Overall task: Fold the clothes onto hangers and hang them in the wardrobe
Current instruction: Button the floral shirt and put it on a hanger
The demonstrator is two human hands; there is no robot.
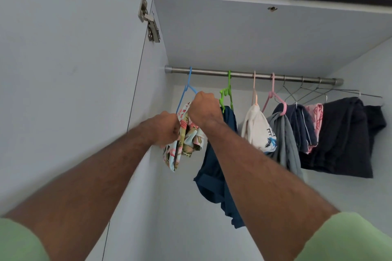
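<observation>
A blue hanger point(185, 91) hooks over the steel wardrobe rod point(244, 75) at its left end. A floral-print garment point(191, 135) hangs folded over it. My right hand point(203, 108) is curled over the hanger's right arm at the top of the garment. My left hand point(166, 127) grips the garment's left edge. Both forearms reach up from below, and the fingers are hidden behind the backs of the hands.
Along the rod to the right hang a green hanger point(226, 95) with a dark blue garment point(218, 171), a white printed shirt point(257, 129), a grey garment point(284, 137), and several dark clothes point(343, 137) on wire hangers. The open door point(74, 70) with its hinge point(149, 20) stands left.
</observation>
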